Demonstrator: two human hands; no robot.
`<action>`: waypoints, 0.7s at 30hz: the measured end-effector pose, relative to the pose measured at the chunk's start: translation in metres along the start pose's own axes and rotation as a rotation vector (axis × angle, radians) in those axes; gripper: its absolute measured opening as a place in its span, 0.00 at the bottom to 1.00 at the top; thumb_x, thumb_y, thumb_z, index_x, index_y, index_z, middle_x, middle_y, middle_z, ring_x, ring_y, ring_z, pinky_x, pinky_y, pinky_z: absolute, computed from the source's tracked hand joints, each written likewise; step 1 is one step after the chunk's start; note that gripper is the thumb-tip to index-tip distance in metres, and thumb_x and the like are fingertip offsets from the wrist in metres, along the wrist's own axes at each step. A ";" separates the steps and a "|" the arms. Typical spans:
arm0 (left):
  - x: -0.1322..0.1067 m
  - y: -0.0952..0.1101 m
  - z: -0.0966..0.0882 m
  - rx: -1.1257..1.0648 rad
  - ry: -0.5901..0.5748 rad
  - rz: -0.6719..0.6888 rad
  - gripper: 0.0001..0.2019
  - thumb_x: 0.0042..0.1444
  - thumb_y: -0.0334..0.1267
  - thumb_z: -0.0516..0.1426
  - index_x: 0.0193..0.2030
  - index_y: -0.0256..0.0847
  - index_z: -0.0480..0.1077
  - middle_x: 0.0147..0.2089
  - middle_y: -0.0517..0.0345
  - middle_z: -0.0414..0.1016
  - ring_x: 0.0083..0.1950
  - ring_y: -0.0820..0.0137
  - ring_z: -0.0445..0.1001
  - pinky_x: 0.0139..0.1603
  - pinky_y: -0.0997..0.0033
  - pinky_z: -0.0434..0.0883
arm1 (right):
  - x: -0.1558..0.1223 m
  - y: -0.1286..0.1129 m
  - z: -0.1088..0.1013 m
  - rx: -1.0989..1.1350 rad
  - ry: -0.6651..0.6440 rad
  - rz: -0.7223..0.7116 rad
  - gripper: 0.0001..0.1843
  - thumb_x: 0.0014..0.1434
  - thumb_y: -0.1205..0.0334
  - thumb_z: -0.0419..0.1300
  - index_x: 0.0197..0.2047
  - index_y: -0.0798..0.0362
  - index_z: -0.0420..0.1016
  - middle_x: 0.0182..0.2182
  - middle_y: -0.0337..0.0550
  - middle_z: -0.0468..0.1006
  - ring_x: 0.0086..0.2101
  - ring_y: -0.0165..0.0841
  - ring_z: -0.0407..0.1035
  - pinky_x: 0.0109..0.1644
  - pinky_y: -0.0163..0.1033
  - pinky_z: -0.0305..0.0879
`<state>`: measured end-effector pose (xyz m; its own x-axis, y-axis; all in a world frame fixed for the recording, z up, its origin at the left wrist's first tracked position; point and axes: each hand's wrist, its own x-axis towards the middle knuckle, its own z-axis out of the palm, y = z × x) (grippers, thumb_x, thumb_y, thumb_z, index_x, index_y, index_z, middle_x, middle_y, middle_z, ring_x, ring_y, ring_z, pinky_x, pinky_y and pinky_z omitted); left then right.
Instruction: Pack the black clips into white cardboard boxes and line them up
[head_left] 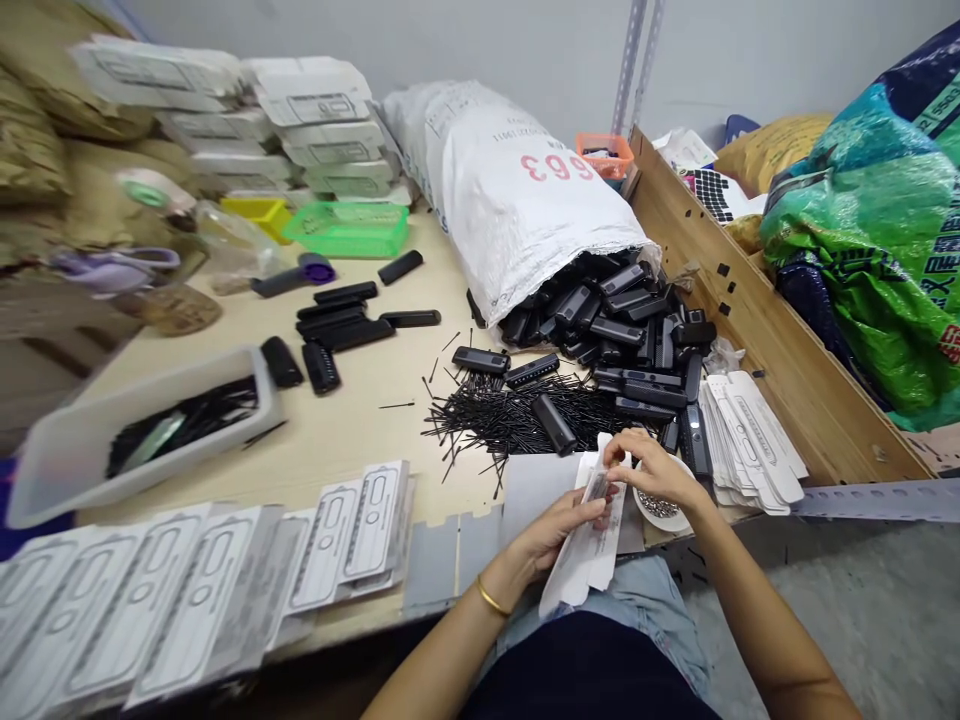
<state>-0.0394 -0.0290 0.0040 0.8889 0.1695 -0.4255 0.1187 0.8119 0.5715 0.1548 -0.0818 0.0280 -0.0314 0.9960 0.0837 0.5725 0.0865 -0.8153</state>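
Note:
My left hand [553,532] grips a white printed cardboard box [581,570], which is tilted over my lap at the table's front edge. At its upper end my right hand [654,468] has its fingers bent in against the flap; the fingertips partly hide what they pinch. Just beyond lies a heap of thin black pins [517,415] with a black plastic case [553,424] on top. Beside my right wrist stands a white bowl [681,522] of small metal pieces, partly covered by the hand. To its right lies a stack of flat white boxes [754,440].
A large white sack [517,190] spills black cases [637,320] onto the table. At left are a translucent bin [82,470] of black parts and rows of bagged white packs [180,600]. A green basket [349,235] stands behind. A wooden board [780,310] edges the right side.

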 end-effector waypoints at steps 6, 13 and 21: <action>0.005 0.009 0.007 0.218 0.145 0.169 0.28 0.45 0.47 0.64 0.50 0.32 0.68 0.39 0.48 0.73 0.37 0.65 0.72 0.38 0.67 0.68 | -0.003 -0.005 0.009 0.165 0.211 -0.018 0.15 0.59 0.52 0.56 0.25 0.52 0.70 0.37 0.43 0.71 0.41 0.36 0.64 0.48 0.43 0.57; 0.008 0.010 0.008 0.188 0.270 0.352 0.33 0.51 0.44 0.60 0.60 0.49 0.50 0.49 0.51 0.69 0.36 0.69 0.73 0.35 0.70 0.71 | -0.010 -0.004 0.067 0.373 0.515 0.278 0.13 0.59 0.56 0.55 0.46 0.48 0.72 0.47 0.45 0.65 0.46 0.35 0.64 0.51 0.41 0.61; 0.014 0.003 0.007 0.202 0.436 0.323 0.33 0.52 0.48 0.59 0.58 0.46 0.45 0.41 0.55 0.72 0.32 0.70 0.74 0.34 0.68 0.71 | 0.005 -0.004 0.081 0.564 0.635 0.299 0.11 0.56 0.54 0.57 0.39 0.51 0.69 0.39 0.43 0.70 0.42 0.34 0.65 0.47 0.40 0.63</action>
<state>-0.0235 -0.0284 0.0043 0.6346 0.6403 -0.4329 -0.0082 0.5657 0.8246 0.0855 -0.0751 -0.0145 0.6089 0.7931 -0.0125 -0.0087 -0.0091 -0.9999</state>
